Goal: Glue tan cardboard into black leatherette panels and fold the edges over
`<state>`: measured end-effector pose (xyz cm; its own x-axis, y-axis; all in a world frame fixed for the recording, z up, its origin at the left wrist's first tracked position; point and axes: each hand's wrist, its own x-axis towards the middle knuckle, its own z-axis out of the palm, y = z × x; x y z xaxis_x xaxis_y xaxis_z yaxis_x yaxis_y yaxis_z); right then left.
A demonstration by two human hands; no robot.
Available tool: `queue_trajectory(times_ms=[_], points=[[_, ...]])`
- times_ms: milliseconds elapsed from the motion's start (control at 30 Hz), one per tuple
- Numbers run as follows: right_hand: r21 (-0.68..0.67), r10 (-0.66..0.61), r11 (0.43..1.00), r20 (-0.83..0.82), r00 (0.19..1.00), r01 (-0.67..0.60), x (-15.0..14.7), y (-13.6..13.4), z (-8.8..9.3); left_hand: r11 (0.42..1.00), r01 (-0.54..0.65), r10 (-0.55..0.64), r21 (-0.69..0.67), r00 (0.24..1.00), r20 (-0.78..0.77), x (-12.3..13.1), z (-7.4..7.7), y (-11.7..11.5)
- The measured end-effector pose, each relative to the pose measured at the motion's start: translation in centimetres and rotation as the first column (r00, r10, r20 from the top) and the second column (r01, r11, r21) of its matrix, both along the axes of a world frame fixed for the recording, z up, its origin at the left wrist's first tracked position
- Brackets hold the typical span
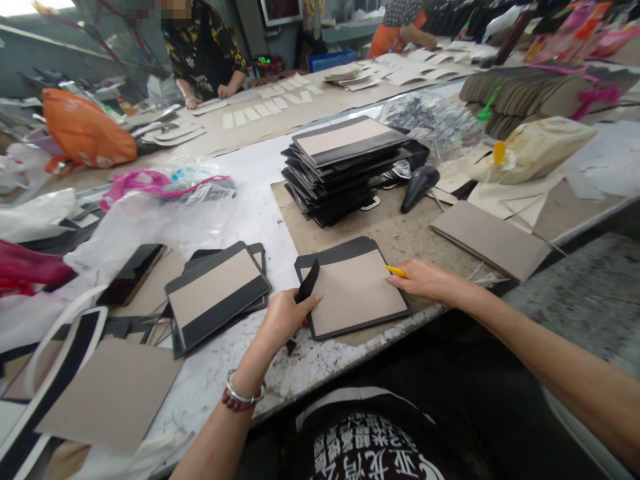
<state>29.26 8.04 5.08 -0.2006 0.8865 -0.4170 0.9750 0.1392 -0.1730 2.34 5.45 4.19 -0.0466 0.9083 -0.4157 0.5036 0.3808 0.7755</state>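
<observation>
While the left hand point(287, 315) pinches a black strip point(309, 280), the right hand point(423, 279) is curled around a yellow tool point(397, 271) — its tip beside the beige-faced panel point(350, 290) between both hands; a skid inward could mark that face.

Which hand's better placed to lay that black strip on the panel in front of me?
Probably your left hand: it holds the black strip at the left side of the panel, while your right hand, at the opposite side, grips a yellow tool.
</observation>
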Motion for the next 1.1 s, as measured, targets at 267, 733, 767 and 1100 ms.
queue_trajectory(times_ms=[267,733,767,1100], points=[[-0.006,-0.039,0.999,-0.073,0.997,0.039,0.0,0.3,1.2,0.999,-0.010,0.016,-0.036,0.987,0.163,-0.8,-0.2,-0.1],[-0.298,-0.332,0.938,-0.636,0.697,0.175,0.2,-2.0,3.8,0.985,-0.172,0.170,-0.027,0.921,0.351,-1.2,0.1,-1.5],[-0.345,-0.376,0.921,-0.657,0.653,0.183,0.1,-2.2,4.0,0.980,-0.197,0.192,-0.027,0.896,0.400,-1.1,0.2,-1.7],[-0.548,-0.630,0.775,-0.703,0.330,0.314,-0.5,-3.0,4.3,0.895,-0.365,0.429,-0.257,0.543,0.722,0.2,0.6,-3.1]])
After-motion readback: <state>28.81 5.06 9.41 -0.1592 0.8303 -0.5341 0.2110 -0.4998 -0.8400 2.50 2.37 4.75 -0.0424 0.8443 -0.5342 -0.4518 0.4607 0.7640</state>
